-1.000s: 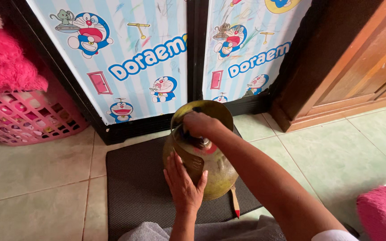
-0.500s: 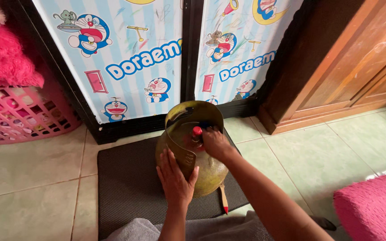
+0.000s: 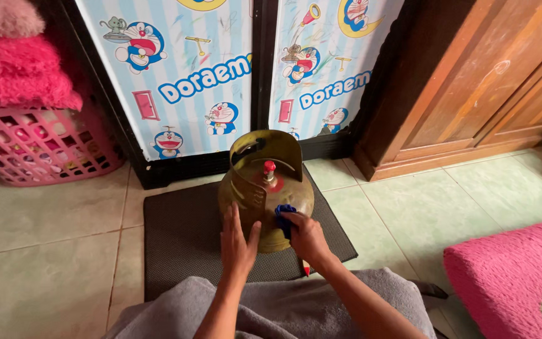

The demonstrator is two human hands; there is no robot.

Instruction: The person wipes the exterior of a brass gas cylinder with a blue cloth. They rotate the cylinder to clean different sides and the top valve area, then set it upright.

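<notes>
On dark mat (image 3: 183, 238): dull yellow-green gas cylinder (image 3: 265, 188), red valve cap; left hand (image 3: 238, 243) flat against it, right hand (image 3: 307, 237) clamped on blue cloth (image 3: 285, 218).

Both forearms are bare from the bottom edge of the view to the wrists, with no sleeve, watch or bracelet showing on either. The left hand (image 3: 238, 245) has no ring and no glove; its fingers are bare and its nails are short and unpainted. The right hand (image 3: 308, 237) is likewise ungloved and bears no ring. Grey cloth (image 3: 296, 311), soft and loosely creased, covers the lap across the bottom edge of the view, beneath both forearms.
</notes>
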